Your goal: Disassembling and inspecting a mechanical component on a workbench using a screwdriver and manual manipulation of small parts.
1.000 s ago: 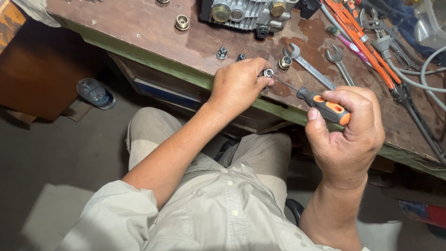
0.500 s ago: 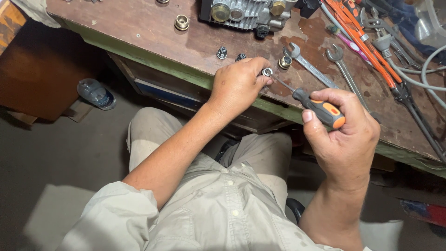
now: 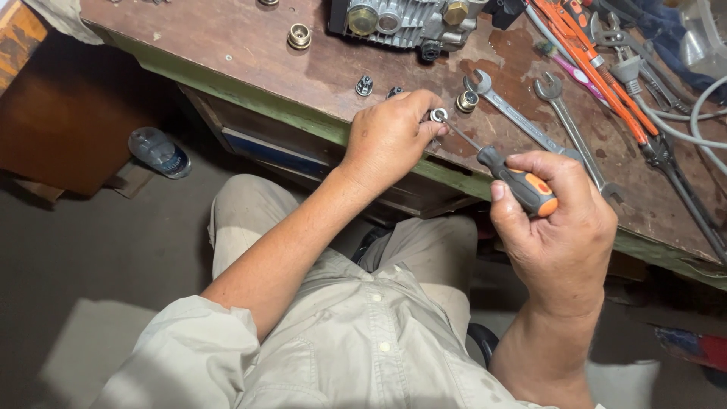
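My left hand (image 3: 390, 136) pinches a small round metal fitting (image 3: 438, 115) over the front edge of the brown workbench (image 3: 227, 45). In my right hand (image 3: 560, 227) I grip a screwdriver with a black and orange handle (image 3: 522, 185). Its thin shaft (image 3: 460, 136) points up and left, and the tip sits in the fitting. Two small dark parts (image 3: 364, 85) lie on the bench just beyond my left hand, and a small brass-coloured fitting (image 3: 467, 101) lies to its right.
A grey metal pump body (image 3: 401, 21) stands at the back of the bench, with a brass ring (image 3: 300, 35) to its left. Two open-ended spanners (image 3: 522, 121), orange-handled pliers (image 3: 606, 68) and cables lie at right. A plastic bottle (image 3: 159, 151) lies on the floor at left.
My right hand has tilted the screwdriver and brought its tip up to the fitting held in my left hand. The left hand has stayed in place.
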